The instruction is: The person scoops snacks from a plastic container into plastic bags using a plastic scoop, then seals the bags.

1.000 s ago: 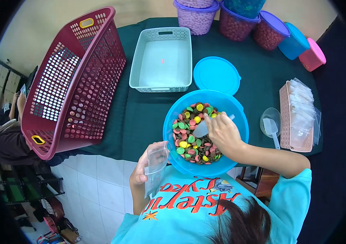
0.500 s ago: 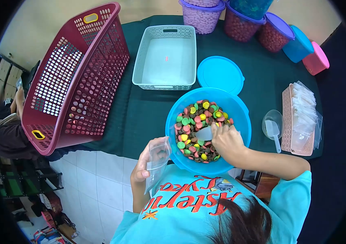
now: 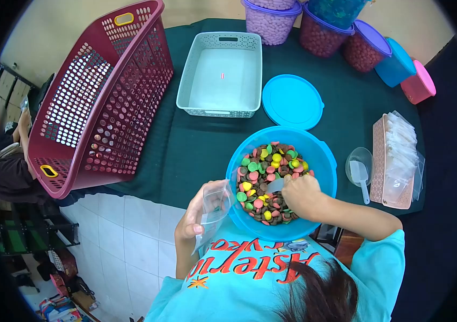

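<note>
A round blue tub (image 3: 329, 161) at the table's front edge holds many small button-shaped candies (image 3: 260, 167) in brown, pink, green and yellow. Inside it, my right hand (image 3: 304, 197) is closed round a scoop (image 3: 275, 185), whose pale blade touches the candies; its handle is hidden in my fist. Left of the tub, my left hand (image 3: 192, 219) grips a clear plastic bag (image 3: 215, 206) held upright, its top close to the rim. I cannot make out any candies in the bag.
Behind the tub lie a blue lid (image 3: 293, 102) and a grey-green tray (image 3: 220, 80). A tall maroon basket (image 3: 126, 107) stands left. Right are a clear bowl with a spatula (image 3: 359, 170) and a pink basket of bags (image 3: 395, 161). Lidded tubs (image 3: 365, 45) line the back; a person (image 3: 11, 166) is far left.
The blue tub has shifted slightly towards me and to the right. My right hand has moved lower with the scoop among the candies. My left hand still holds the bag.
</note>
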A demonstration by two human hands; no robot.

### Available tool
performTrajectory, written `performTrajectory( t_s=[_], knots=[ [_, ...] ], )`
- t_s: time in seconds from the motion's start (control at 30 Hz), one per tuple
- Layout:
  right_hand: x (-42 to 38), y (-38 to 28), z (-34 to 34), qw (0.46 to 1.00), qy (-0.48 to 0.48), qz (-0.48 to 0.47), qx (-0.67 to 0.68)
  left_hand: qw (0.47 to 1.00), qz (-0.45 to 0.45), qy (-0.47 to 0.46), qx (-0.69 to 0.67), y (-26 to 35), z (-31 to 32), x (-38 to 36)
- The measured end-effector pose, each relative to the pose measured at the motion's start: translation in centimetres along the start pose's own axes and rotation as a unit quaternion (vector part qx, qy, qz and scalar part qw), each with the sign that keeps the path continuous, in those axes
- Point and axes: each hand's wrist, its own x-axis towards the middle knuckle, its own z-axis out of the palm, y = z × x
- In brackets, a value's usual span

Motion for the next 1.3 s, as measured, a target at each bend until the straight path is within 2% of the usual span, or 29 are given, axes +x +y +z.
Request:
performTrajectory(
  t_s=[0.07, 0.23, 0.33, 0.5, 0.57, 0.63, 0.67, 0.77, 0.8, 0.9, 0.97, 1.03, 1.07, 1.13, 1.2, 1.3],
  knots=[
    [-0.3, 0.8, -1.2, 0.997, -0.057, -0.031, 0.037, 1.000, 0.007, 0.001, 0.008, 0.0, -0.1, 0.1],
    [0.3, 1.3, -0.5, 0.996, -0.053, -0.034, 0.063, 1.000, 0.006, -0.013, 0.022, 0.2, -0.3, 0.2],
    [1.0, 2.7, -0.9, 0.973, -0.177, -0.062, 0.134, 0.999, 0.005, -0.014, 0.041, 0.5, -0.5, 0.0],
    [1.7, 4.0, -0.6, 0.963, -0.183, -0.081, 0.184, 0.998, -0.018, -0.037, 0.052, 1.3, -0.9, -0.2],
    [0.7, 4.2, -1.6, 0.956, -0.179, -0.092, 0.211, 0.997, -0.012, -0.016, 0.069, 1.5, -1.0, -0.5],
    [-1.5, 3.7, -3.6, 0.982, -0.083, -0.051, 0.159, 0.997, 0.011, 0.009, 0.072, 1.6, -1.0, -0.8],
    [-2.6, 3.2, -4.2, 0.990, 0.014, -0.036, 0.132, 0.996, 0.034, 0.035, 0.075, 1.6, -1.0, -1.1],
    [-2.7, 3.2, -3.5, 0.996, 0.066, 0.014, 0.053, 0.992, 0.057, 0.057, 0.100, 1.7, -1.4, -1.3],
    [-2.7, 3.2, -3.8, 0.994, 0.057, 0.057, 0.071, 0.992, 0.057, 0.056, 0.100, 1.8, -1.1, -1.1],
    [-1.7, 2.1, -1.7, 0.993, 0.097, 0.068, 0.012, 0.989, 0.058, 0.063, 0.120, 2.2, -0.3, -0.7],
    [-1.6, 1.4, -1.2, 0.992, 0.114, 0.056, 0.013, 0.981, 0.092, 0.019, 0.171, 1.8, -0.4, -0.5],
    [-2.2, 0.9, -1.6, 0.996, 0.047, -0.037, 0.068, 0.982, 0.103, 0.017, 0.161, 1.6, 0.3, -0.4],
    [-2.4, 0.6, -1.4, 0.993, 0.100, -0.048, 0.037, 0.985, 0.098, 0.019, 0.139, 1.5, 0.5, -0.3],
    [-2.5, 1.1, -2.1, 0.990, 0.128, -0.031, 0.041, 0.989, 0.091, 0.018, 0.118, 1.3, 1.1, -0.1],
    [-2.5, 1.2, -2.1, 0.987, 0.155, -0.015, 0.045, 0.985, 0.082, 0.074, 0.132, 1.2, 1.5, -0.1],
    [-1.7, 1.3, -1.1, 0.993, 0.100, -0.018, 0.056, 0.977, 0.090, 0.076, 0.175, 1.0, 1.1, -0.1]
  ],
)
